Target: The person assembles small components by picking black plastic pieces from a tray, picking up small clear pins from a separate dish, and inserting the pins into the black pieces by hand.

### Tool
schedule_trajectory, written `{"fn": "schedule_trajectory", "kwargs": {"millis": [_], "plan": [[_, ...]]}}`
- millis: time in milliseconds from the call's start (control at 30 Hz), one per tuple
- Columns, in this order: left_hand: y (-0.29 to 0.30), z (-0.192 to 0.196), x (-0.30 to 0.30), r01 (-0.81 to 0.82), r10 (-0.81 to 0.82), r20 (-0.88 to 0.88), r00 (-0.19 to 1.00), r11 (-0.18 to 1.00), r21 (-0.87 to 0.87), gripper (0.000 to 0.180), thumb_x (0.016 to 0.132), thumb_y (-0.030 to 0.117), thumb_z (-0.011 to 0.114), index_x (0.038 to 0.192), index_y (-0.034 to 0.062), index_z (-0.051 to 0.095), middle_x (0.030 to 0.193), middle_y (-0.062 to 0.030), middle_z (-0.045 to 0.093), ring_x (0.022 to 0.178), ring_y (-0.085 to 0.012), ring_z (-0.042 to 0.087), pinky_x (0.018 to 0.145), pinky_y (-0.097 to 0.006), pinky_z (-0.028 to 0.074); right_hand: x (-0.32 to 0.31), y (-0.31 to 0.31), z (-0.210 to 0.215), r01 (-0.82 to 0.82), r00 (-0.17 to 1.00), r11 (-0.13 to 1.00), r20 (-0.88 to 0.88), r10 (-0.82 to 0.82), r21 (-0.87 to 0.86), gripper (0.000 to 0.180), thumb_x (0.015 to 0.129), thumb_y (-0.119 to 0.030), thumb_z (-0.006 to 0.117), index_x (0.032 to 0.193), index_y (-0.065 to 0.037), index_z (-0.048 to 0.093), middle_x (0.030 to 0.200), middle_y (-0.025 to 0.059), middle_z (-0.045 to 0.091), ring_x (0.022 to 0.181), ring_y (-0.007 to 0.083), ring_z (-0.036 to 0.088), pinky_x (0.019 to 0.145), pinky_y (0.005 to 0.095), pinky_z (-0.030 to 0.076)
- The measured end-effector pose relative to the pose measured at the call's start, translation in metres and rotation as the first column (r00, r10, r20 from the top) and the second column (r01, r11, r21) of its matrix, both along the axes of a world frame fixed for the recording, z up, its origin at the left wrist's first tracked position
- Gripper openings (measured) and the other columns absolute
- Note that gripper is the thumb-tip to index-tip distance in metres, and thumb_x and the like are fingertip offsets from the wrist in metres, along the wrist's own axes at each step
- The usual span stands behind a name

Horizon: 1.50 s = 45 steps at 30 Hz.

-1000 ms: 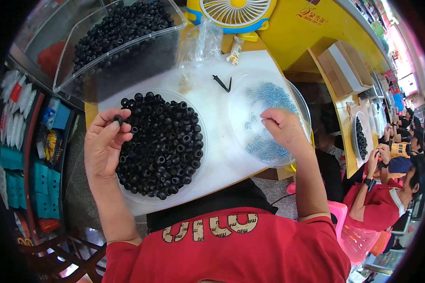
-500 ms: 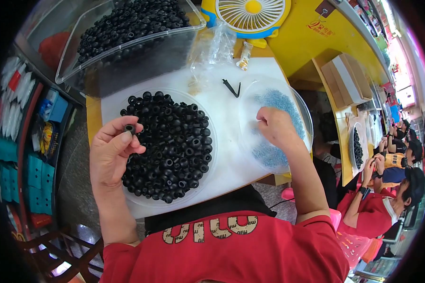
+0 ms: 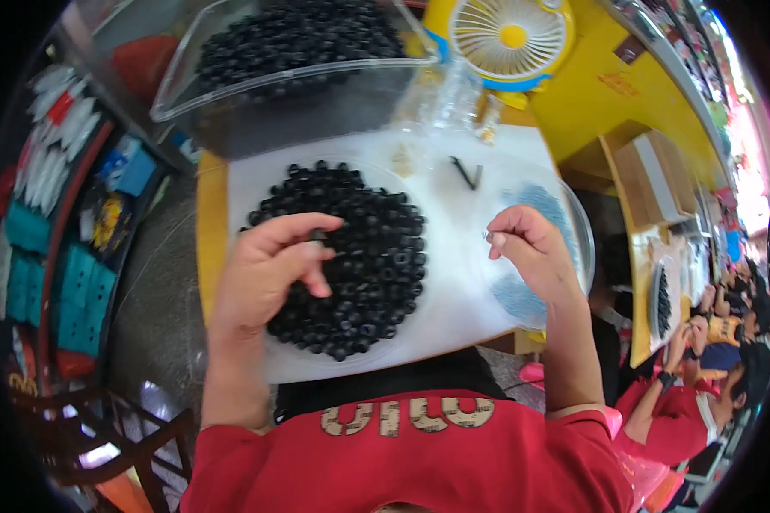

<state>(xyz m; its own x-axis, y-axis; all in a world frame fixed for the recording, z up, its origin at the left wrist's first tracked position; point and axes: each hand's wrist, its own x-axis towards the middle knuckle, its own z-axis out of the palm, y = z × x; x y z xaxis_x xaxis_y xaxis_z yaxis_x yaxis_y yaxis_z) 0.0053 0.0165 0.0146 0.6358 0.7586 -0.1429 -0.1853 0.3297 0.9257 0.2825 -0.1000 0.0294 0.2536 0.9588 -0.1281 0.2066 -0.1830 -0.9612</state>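
Observation:
My left hand (image 3: 269,265) is over the left edge of a heap of small black hollow round parts (image 3: 359,282). Thumb and fingers pinch one such black part (image 3: 318,235). The heap lies on a round clear tray. My right hand (image 3: 535,248) is closed in a pinch above a clear round tray (image 3: 587,256) with tiny blue pieces (image 3: 522,301). Something very small and pale seems to show at its fingertips, too small to name. Behind it, black thread snips (image 3: 468,173) lie on the white table top (image 3: 453,282).
A large clear bin (image 3: 316,94) full of the same black parts stands at the back left. Beside it are a crumpled plastic bag (image 3: 458,98) and a yellow-and-white fan (image 3: 512,38). To the right, co-workers sit by another table with a cardboard box (image 3: 654,175).
My right hand has lifted from among the blue pieces and turned, fingertips now toward my left hand. My left hand, still pinching the black part, has shifted inward over the heap. The view has shifted.

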Motion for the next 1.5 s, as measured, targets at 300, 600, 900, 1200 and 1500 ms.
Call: {"fn": "schedule_trajectory", "kwargs": {"millis": [300, 600, 900, 1200, 1500], "plan": [[-0.004, -0.001, 0.001, 0.047, -0.047, 0.028, 0.998, 0.999, 0.006, 0.024, 0.083, 0.004, 0.052, 0.106, -0.0012, 0.053, 0.085, -0.0046, 0.058, 0.068, -0.0105, 0.058, 0.065, -0.022, 0.049, -0.089, 0.048, 0.019, -0.283, 0.958, 0.939, 0.007, 0.287, 0.197, 0.009, 0.076, 0.0, 0.057, 0.085, -0.001, 0.058, 0.077, 0.002, 0.058, 0.071, 0.0074, 0.055, 0.063, 0.0204, 0.044], [-0.002, -0.002, -0.004, 0.096, -0.085, 0.162, 0.983, 0.994, -0.061, 0.017, 0.084, 0.006, 0.052, 0.1, -0.001, 0.053, 0.086, -0.0071, 0.06, 0.071, -0.0122, 0.06, 0.065, -0.024, 0.05, -0.11, 0.061, 0.023, -0.353, 0.919, 0.922, 0.244, 0.31, 0.157, 0.01, 0.074, -0.004, 0.06, 0.083, -0.003, 0.058, 0.073, 0.0046, 0.059, 0.068, 0.0111, 0.056, 0.06, 0.0237, 0.045], [-0.002, -0.004, -0.004, 0.034, -0.032, 0.235, 0.971, 0.999, -0.004, 0.025, 0.084, 0.008, 0.052, 0.108, 0.0025, 0.05, 0.083, -0.0075, 0.058, 0.067, -0.0115, 0.058, 0.063, -0.023, 0.049, -0.106, 0.074, 0.018, -0.328, 0.908, 0.94, -0.244, 0.34, 0.089, 0.011, 0.078, -0.006, 0.059, 0.086, -0.004, 0.053, 0.074, -0.0018, 0.054, 0.066, 0.0036, 0.049, 0.058, 0.0192, 0.042], [0.016, -0.008, -0.025, -0.127, 0.13, 0.43, 0.893, 0.991, -0.037, 0.016, 0.083, 0.009, 0.055, 0.096, 0.001, 0.053, 0.078, -0.0106, 0.06, 0.058, -0.0137, 0.059, 0.056, -0.026, 0.053, -0.087, 0.059, 0.003, -0.346, 0.877, 0.935, 0.329, 0.35, -0.072, 0.008, 0.077, -0.008, 0.058, 0.082, -0.002, 0.058, 0.074, 0.0052, 0.058, 0.066, 0.0142, 0.055, 0.06, 0.0258, 0.044], [0.015, -0.005, -0.022, -0.195, 0.203, 0.43, 0.88, 0.979, -0.065, 0.019, 0.082, 0.007, 0.056, 0.099, 0.0006, 0.052, 0.083, -0.0116, 0.06, 0.062, -0.0139, 0.06, 0.059, -0.028, 0.053, -0.106, 0.081, -0.011, -0.435, 0.662, 0.9, 0.668, 0.341, -0.028, 0.011, 0.073, -0.009, 0.057, 0.082, -0.002, 0.058, 0.077, 0.0116, 0.058, 0.073, 0.0266, 0.057, 0.063, 0.032, 0.046]]}}
